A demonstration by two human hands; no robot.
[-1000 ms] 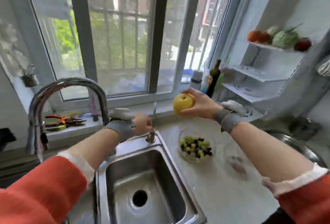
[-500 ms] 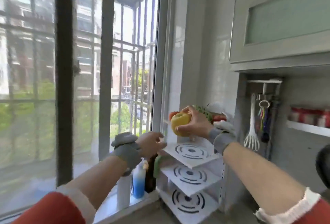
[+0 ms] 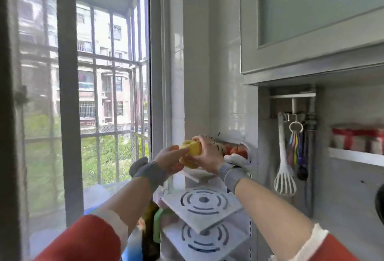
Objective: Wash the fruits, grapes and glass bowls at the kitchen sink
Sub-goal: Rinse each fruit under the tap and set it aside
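Observation:
A yellow apple (image 3: 192, 152) is held up at the top tier of a white corner shelf (image 3: 199, 174). My right hand (image 3: 207, 154) grips it from the right and above. My left hand (image 3: 169, 157) meets it from the left, its fingers curled against the fruit. Red and orange fruits (image 3: 235, 150) lie on that top tier just behind my hands, partly hidden. The sink, the grapes and the glass bowls are out of view.
Lower shelf tiers (image 3: 202, 203) with ring-shaped slots sit below my hands. Bottles (image 3: 150, 227) stand by the window sill. A white slotted spatula (image 3: 284, 165) and coloured measuring spoons (image 3: 296, 148) hang on the wall at right. A wall cabinet (image 3: 311, 21) hangs overhead.
The view swung up from the sink to the corner shelf. My right hand carried the apple up to the top tier, and my left hand came across onto it.

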